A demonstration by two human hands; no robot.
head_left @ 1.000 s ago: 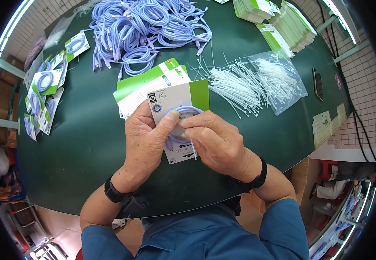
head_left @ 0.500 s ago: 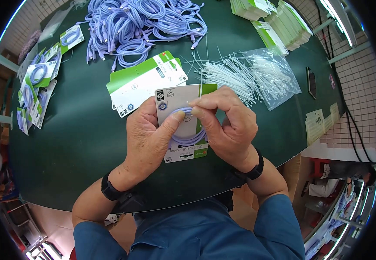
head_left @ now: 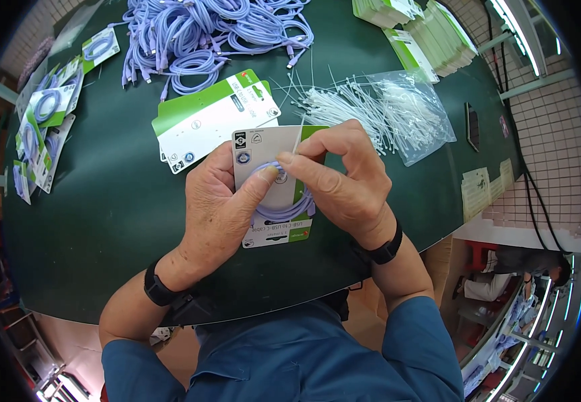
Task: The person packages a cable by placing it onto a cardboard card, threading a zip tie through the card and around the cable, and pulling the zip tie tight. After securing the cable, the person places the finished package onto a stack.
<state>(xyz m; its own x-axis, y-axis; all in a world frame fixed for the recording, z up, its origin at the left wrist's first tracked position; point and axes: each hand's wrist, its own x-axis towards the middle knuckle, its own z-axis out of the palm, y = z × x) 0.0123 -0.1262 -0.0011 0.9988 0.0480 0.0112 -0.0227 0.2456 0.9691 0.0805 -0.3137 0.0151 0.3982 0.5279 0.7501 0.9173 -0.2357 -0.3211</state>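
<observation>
My left hand [head_left: 217, 211] grips a white and green packaging card [head_left: 267, 142] by its left side, with the thumb pressed on a coiled lilac USB cable [head_left: 282, 214] lying against the card. A thin white cable tie [head_left: 300, 136] rises from the top of the coil, and my right hand [head_left: 352, 184] pinches it between thumb and bent forefinger. The tie's head is hidden behind the fingers. Just beyond my left hand lie several loose cards [head_left: 213, 127] of the same kind, partly overlapping.
On the dark green table [head_left: 103, 234] a heap of lilac cables [head_left: 203, 33] lies at the back. White cable ties [head_left: 344, 110] spill from a clear bag [head_left: 414, 117]. Carded cables [head_left: 46, 107] sit at left; card stacks [head_left: 438, 40] and a phone [head_left: 471, 127] at right. Another person [head_left: 508, 268] sits beyond.
The whole view has shifted slightly. My right thumb and forefinger have changed their pinch on the cable tie, the thumb now lying across the top of the coil. My left hand keeps its hold.
</observation>
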